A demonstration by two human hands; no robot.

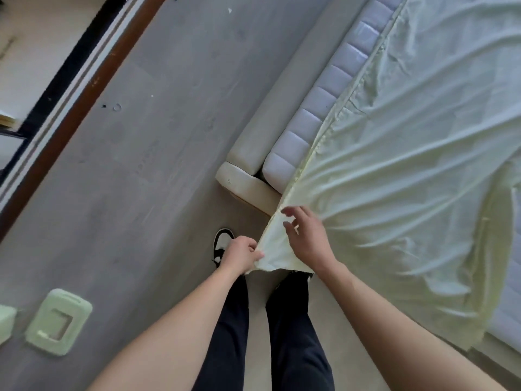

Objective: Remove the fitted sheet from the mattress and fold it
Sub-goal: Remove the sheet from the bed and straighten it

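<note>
Left hand [242, 253] pinches the pale sheet [408, 153] corner; right hand [306, 239] hovers open over its edge

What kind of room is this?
Probably a bedroom: a quilted mattress lies on a low bed frame, and a pale yellow fitted sheet is coming off it, over a grey floor.

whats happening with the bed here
A person stands at the corner of the bed, pulling a pale yellow sheet off the mattress. The left hand pinches the sheet's corner, while the right hand hovers over the fabric with fingers spread. The sheet is off this near corner, loose and wrinkled, and the mattress side is bare. No folding yet.
</note>
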